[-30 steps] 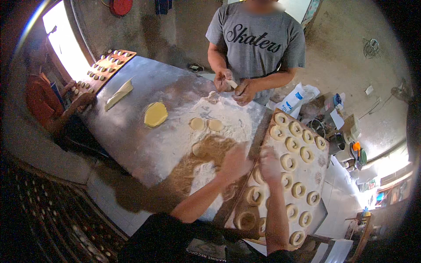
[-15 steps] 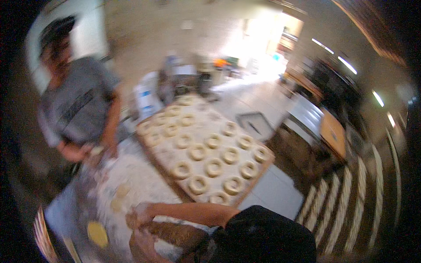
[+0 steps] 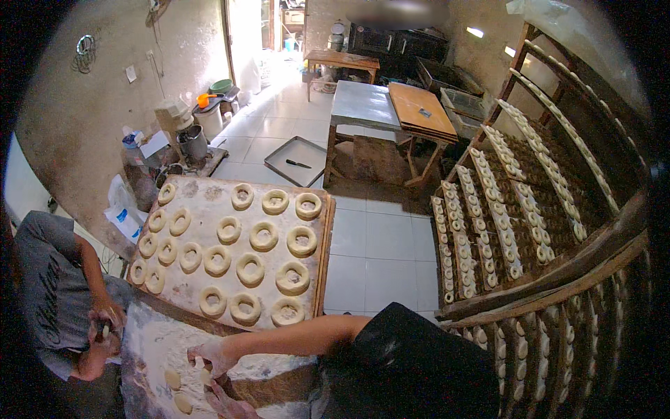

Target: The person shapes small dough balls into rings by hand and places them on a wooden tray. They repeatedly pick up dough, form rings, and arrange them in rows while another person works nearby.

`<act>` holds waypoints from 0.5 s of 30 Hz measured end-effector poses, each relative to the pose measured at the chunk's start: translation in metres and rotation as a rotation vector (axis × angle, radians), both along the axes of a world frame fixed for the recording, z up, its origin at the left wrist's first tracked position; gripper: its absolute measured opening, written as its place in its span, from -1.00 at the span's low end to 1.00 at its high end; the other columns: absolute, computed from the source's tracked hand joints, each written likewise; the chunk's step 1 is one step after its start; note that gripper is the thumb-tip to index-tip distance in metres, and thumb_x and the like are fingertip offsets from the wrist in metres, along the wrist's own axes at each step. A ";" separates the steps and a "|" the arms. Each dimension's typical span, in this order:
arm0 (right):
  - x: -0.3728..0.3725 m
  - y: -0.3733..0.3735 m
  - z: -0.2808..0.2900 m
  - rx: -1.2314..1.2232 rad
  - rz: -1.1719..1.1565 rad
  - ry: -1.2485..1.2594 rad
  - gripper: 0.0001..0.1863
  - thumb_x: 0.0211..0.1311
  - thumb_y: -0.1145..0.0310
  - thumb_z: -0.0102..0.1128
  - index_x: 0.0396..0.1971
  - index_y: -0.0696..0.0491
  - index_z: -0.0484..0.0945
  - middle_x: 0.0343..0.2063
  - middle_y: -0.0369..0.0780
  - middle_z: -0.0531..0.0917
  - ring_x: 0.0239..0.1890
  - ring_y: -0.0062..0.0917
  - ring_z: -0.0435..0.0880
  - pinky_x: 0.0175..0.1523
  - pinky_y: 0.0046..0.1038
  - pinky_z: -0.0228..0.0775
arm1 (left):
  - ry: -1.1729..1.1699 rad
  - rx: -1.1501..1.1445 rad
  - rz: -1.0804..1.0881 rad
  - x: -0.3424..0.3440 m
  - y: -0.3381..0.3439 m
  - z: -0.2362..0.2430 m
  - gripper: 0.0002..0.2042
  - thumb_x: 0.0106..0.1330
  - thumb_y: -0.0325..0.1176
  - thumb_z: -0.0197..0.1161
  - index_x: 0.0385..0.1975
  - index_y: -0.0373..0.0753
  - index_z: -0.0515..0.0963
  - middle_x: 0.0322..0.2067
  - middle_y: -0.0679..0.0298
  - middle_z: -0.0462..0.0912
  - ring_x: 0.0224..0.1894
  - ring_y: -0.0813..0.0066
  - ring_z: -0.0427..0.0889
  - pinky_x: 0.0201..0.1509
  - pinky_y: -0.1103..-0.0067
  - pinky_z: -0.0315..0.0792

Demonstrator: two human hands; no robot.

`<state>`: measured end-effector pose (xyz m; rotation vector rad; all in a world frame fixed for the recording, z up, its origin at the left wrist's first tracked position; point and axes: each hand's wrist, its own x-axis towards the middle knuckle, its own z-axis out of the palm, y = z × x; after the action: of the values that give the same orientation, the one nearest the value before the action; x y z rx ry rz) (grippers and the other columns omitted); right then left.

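At the lower left, my right hand (image 3: 209, 355) reaches over a floured work surface (image 3: 269, 367), its fingers bent round a small pale piece of dough (image 3: 205, 377). Just below it, my left hand (image 3: 229, 403) has its fingertips against the same dough, and part of that hand runs out of the picture. Beside my hands lie two flat dough pieces, one (image 3: 172, 379) above the other (image 3: 183, 403). A floured wooden board (image 3: 202, 190) beyond them bears several dough rings (image 3: 264, 237) in loose rows.
At left, a co-worker (image 3: 49, 293) in grey holds something small. Right stands a wooden rack (image 3: 558, 279) with many rows of dough rings. Farther off are a metal-topped table (image 3: 359, 105), wooden boards (image 3: 421, 108) and a floor tray (image 3: 296, 148) with a knife (image 3: 299, 164).
My view has turned to the right, bringing the rack and the far table more fully in. Both hands stay close together over the floured surface; the earlier picture is blurred.
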<state>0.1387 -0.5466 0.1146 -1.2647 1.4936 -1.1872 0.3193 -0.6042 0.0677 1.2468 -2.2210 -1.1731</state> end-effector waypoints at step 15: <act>0.001 0.010 0.030 -0.195 0.017 0.005 -0.44 0.06 0.46 0.22 0.13 0.06 0.33 -0.29 -0.14 0.58 -0.22 -0.34 0.59 -0.13 -0.28 0.44 | 0.347 -0.463 0.215 -0.015 -0.014 -0.019 -0.64 0.31 -0.16 0.21 -0.12 -0.37 0.58 -0.14 0.04 0.65 -0.14 0.26 0.66 -0.07 0.47 0.55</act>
<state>0.1399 -0.5367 0.1442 -1.4066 1.3937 -1.3454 0.3047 -0.6180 0.0483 0.9735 -1.8974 -0.6770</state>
